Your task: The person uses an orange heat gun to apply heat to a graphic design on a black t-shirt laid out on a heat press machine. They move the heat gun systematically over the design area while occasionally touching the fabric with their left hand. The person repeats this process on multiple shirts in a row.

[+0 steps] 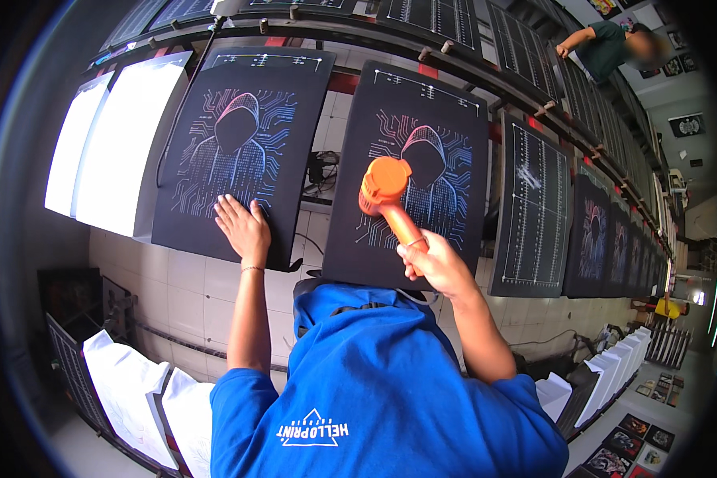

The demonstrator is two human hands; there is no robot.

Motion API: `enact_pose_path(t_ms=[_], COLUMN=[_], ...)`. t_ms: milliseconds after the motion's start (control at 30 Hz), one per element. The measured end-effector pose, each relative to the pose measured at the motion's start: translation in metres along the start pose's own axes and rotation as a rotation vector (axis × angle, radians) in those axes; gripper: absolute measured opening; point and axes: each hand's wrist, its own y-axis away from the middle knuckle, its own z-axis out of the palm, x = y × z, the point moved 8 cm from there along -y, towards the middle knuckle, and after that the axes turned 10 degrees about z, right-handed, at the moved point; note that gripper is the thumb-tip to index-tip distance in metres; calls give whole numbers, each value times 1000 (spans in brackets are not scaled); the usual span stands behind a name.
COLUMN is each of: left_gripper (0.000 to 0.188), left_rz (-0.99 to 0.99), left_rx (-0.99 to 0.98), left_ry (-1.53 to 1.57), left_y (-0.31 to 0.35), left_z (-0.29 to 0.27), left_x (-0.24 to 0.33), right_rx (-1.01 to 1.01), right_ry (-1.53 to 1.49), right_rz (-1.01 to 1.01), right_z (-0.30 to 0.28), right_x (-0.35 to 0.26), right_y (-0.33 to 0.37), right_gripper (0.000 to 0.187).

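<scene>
Gripping orange handheld blower in firmly curled right hand, above the right printed black panel, and resting left hand, flat and empty (thumb spread slightly), low on the left printed black panel, over its hooded design

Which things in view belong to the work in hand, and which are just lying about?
Seemingly in use:
Orange dryer-like tool, gripped by the right hand
Left printed black cloth, left hand apparently resting on it
Right printed black cloth, beneath the tool

Seemingly just nearby:
Upper-left white cloths
Lower-left white cloths
White-marked black board, right
</scene>
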Motion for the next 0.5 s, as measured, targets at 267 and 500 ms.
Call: enact_pose_path(t_ms=[267,500], left_gripper=[64,62], left_rz=[135,7], left_rx=[-200,-8], left_ry=[166,-28], left_y=[17,-18], left_z=[-45,1], left_x=[58,-18], right_rx=[30,107], right_ry=[-70,-49], right_rz=[-78,-57], right_z=[-19,-46], right_x=[-4,-7], right_y=[-21,-2], right_gripper=[29,27])
